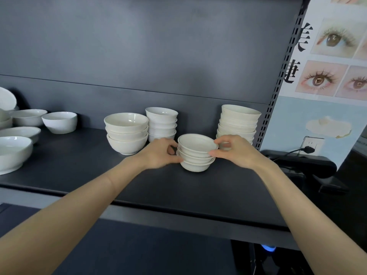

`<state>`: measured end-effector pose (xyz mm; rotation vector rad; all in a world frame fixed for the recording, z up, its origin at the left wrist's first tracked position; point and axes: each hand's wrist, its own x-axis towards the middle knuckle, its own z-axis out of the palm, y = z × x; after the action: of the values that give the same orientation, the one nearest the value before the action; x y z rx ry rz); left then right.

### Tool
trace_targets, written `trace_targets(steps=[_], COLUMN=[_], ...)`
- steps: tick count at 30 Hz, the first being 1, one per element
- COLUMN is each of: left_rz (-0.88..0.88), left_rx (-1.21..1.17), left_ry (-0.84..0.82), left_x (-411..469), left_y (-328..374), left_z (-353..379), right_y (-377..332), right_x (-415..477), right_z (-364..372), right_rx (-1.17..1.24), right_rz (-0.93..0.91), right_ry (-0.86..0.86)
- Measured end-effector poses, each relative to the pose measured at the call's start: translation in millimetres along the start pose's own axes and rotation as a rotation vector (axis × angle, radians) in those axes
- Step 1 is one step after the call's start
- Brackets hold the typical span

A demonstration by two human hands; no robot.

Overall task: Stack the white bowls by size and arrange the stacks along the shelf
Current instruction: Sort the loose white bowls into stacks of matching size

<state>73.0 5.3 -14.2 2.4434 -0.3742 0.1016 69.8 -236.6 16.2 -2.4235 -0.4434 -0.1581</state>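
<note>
A short stack of three small white bowls (196,153) stands on the dark shelf (178,187), in front of the other stacks. My left hand (160,153) grips its left side, fingers curled round the rims. On the right side, my right hand (232,149) pinches the top bowl's rim. Behind stand a stack of three wide bowls (127,132), a taller stack of narrow bowls (161,124) and a tall stack (238,124) by the right upright.
Loose white bowls (59,122) and dishes (14,151) crowd the shelf's left end. A slotted metal upright (278,92) bounds the shelf on the right, with a poster and a wall socket beyond it. A lower shelf lies below the front edge.
</note>
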Motion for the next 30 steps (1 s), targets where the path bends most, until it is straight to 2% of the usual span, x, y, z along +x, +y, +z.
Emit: trace_targets(steps=[5,11,17,20,22,26,30], left_rz=[0.043,0.029,-0.025,-0.027,-0.062,-0.029,-0.074], left_rx=[0.360,0.618,0.705,0.704,0.730,0.674,0.622], left_ry=[0.078,0.189,0.256,0.248,0.238,0.250,0.236], left_x=[-29,-74,-130,-144,-205,-219,-244], left_y=[4,-7,-61,-72,-145,-168,-221], left_z=[-43,-113,-186,-195,-263,-271,-296], right_y=[-40,-116,-202,-216,-294,-311,-347], right_x=[7,23,30,23,32,27,24], right_z=[7,36,88,97,177,194,236], right_rx=[-0.177,-0.298,-0.330,-0.319,-0.272,-0.247,-0.231], right_rz=[-0.118,-0.239,-0.299,-0.300,-0.310,-0.288,-0.257], right_ry=[0.012,-0.017,-0.018,-0.018,-0.021,-0.041,-0.086])
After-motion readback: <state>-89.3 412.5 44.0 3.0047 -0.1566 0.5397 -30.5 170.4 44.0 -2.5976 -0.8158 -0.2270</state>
